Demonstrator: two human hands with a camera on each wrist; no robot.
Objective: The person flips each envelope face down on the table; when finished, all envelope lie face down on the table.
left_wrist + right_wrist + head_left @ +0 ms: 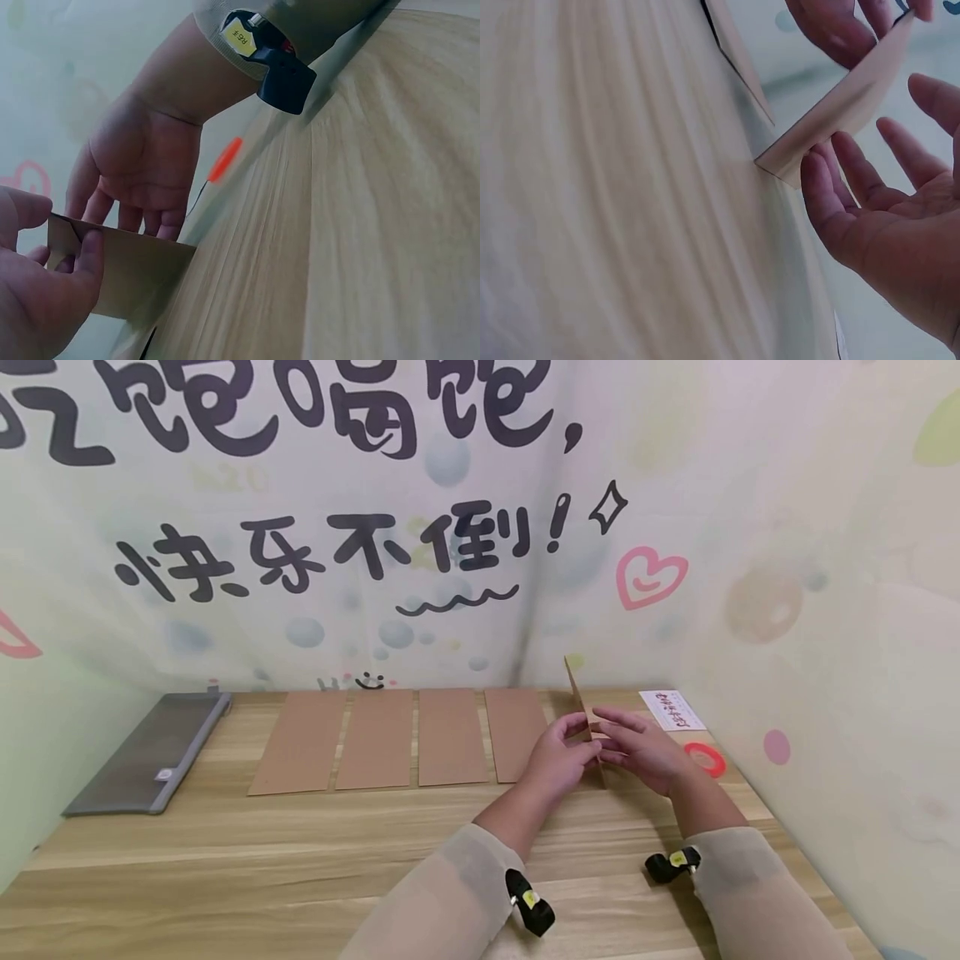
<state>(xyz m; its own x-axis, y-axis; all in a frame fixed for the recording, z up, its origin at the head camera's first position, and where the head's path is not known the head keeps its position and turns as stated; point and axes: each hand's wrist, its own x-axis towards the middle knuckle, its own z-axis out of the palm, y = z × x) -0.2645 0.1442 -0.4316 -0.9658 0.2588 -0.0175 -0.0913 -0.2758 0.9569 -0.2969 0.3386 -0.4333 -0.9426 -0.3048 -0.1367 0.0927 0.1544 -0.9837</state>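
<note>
A brown cardboard piece stands on its edge near the right end of the table. My left hand pinches its near edge between thumb and fingers, as the left wrist view shows with the cardboard. On the other side, my right hand touches the face with its fingertips. The right wrist view shows this hand's fingers spread, its thumb apart from the cardboard. Beside them, several similar cardboard pieces lie flat in a row, spaced slightly apart.
A grey zip pouch lies at the table's left. Back right are a white card with red writing and a red tape roll. A printed cloth hangs behind the wooden table.
</note>
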